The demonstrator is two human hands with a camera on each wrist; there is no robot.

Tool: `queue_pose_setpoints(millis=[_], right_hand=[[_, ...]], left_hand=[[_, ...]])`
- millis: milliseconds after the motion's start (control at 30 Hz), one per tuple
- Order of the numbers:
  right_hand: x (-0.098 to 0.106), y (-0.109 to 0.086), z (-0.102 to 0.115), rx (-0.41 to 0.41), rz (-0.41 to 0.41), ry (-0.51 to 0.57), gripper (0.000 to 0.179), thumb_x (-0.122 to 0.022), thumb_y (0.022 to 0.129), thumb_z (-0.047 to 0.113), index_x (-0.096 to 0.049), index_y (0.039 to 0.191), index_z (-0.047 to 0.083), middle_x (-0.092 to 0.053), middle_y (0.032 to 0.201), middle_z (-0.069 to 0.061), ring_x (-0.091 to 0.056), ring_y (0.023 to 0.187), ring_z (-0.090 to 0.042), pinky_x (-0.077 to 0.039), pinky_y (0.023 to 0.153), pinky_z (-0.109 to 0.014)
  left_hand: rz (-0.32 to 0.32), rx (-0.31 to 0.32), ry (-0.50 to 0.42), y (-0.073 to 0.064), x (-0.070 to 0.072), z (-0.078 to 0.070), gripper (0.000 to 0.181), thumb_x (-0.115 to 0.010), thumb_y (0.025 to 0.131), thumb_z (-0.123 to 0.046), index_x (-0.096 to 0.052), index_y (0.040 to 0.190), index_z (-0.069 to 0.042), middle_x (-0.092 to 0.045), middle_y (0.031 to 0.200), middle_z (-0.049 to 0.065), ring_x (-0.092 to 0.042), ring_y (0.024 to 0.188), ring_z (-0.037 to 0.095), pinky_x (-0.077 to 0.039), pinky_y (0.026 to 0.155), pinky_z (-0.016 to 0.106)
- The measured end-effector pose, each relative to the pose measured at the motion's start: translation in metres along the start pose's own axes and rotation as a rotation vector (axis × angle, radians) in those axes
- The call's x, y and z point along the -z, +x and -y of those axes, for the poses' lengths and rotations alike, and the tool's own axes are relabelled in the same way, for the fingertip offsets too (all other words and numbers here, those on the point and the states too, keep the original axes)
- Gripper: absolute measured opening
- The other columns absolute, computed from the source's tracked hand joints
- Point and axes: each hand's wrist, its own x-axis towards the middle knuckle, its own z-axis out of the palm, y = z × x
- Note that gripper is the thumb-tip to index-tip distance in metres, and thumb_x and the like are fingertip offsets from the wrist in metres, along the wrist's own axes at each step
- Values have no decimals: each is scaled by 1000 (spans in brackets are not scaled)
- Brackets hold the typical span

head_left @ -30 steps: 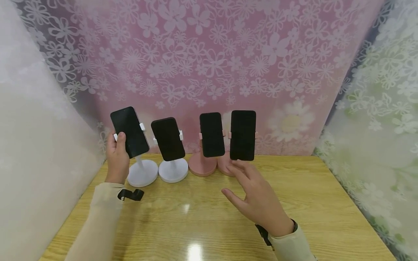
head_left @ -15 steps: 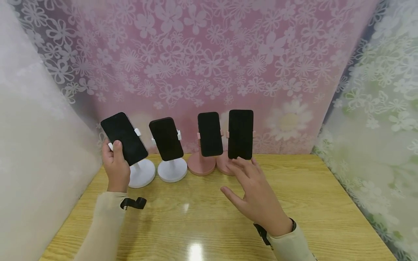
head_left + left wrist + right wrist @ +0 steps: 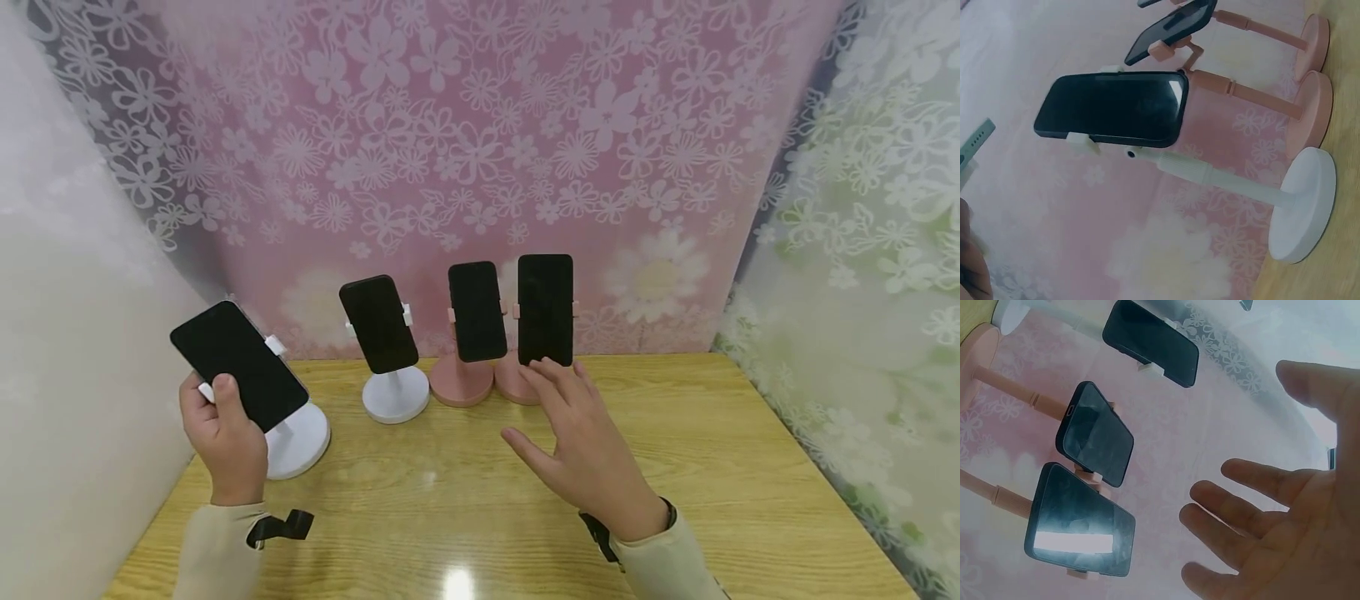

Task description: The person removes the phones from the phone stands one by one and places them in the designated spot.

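On the left, my left hand (image 3: pixel 228 450) grips a black phone (image 3: pixel 240 362) held by the clamp of a white phone stand (image 3: pixel 303 446). The thumb lies over the phone's edge, while the other fingers are mostly hidden behind. This phone leans to the left. In the left wrist view, only a bit of the hand (image 3: pixel 972 269) and a corner of the phone (image 3: pixel 977 142) show. My right hand (image 3: pixel 588 454) has its fingers spread and holds nothing. Its fingertips overlap the bottom edge of the rightmost phone (image 3: pixel 545 308) in the head view; the right wrist view shows a gap between them.
A second white stand (image 3: pixel 396 400) with a phone (image 3: pixel 378 325) stands mid-left. Beside it are two pink stands, one base (image 3: pixel 461 383) close to the other, with a phone (image 3: pixel 477 312) on the nearer one. A flowered curtain (image 3: pixel 465 167) hangs behind the wooden table (image 3: pixel 525 533).
My left hand has moved left and toward me, bringing the white stand and its phone away from the row; the phone tilts further left. The right hand has stayed nearly still.
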Motion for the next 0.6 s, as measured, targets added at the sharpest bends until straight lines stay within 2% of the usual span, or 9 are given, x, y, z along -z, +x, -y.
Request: queue_pose_setpoints(millis=[167,333,467,600], right_hand=[[3,-1,4,-44,-5,-14,71,-78,91,43,-53,145,4,-52,147,-16,-43,142,-35,-16,121,-67],[7,-2,7,-75,-20,-11,71,-78,91,43,-53,145,4,-54,144,-17,-46,140,-36,-17,120,-68],[10,-2,9,-95,-5,9,71,-72,95,49,-52,147,5,-52,146,-15,-45,141,-34,-14,122,-66],[12,-3,11,-105,6,36,66,-63,100,50,-51,148,5,-50,149,-15,-43,142,-33,-12,122,-65]], left_hand=[[-1,12,60,-8,3,-26,24,-54,107,-7,-57,126,7,-67,114,13,-70,95,16,-54,82,21],[15,33,116,-18,-7,-57,17,-59,104,-4,-64,119,1,-70,108,11,-69,90,13,-55,78,17],[79,8,114,-26,-15,-74,17,-58,102,2,-65,117,3,-73,105,10,-73,85,10,-56,76,15],[169,-5,59,-36,-25,-87,20,-55,100,7,-64,118,8,-75,103,10,-74,83,10,-57,74,16]])
